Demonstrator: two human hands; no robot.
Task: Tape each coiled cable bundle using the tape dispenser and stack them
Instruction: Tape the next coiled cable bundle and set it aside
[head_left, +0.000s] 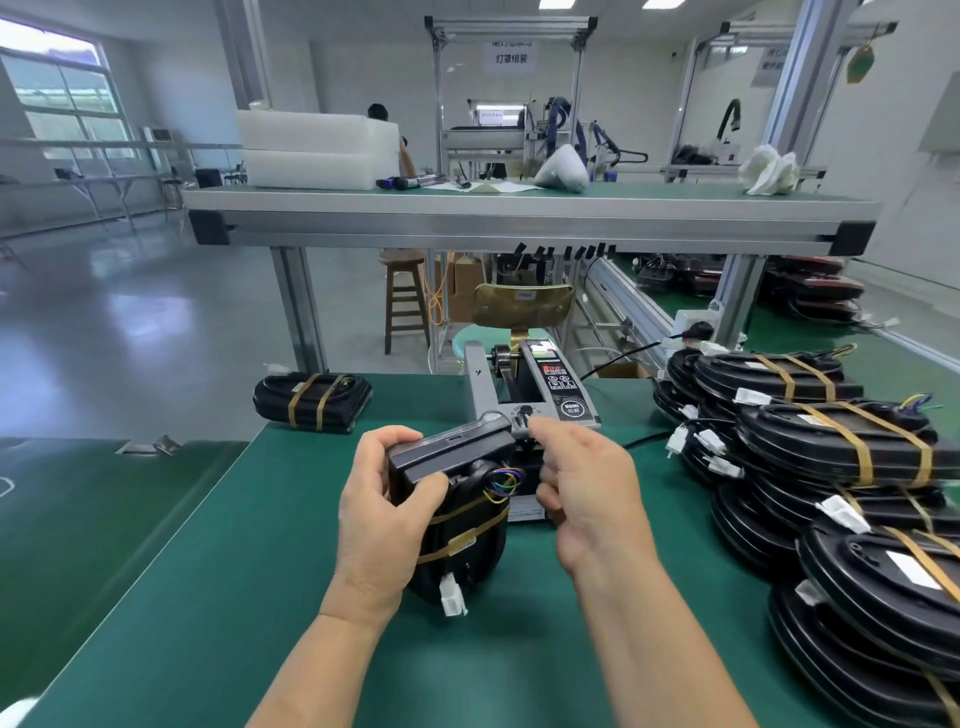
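My left hand (382, 514) grips a black coiled cable bundle (457, 525), holding it upright above the green table. Two brown tape bands cross the bundle, and a white connector hangs from its lower end. My right hand (582, 488) is at the mouth of the grey tape dispenser (540, 395), its index finger and thumb pinched together just right of the bundle's top. Whether a piece of tape is between those fingers is hidden. The dispenser stands directly behind the bundle.
Several taped black bundles lie stacked on the right (831, 467). One taped bundle (311, 400) sits at the table's far left corner. A metal shelf (530, 218) spans overhead behind the dispenser. A power cord (639, 353) runs from the dispenser rightward.
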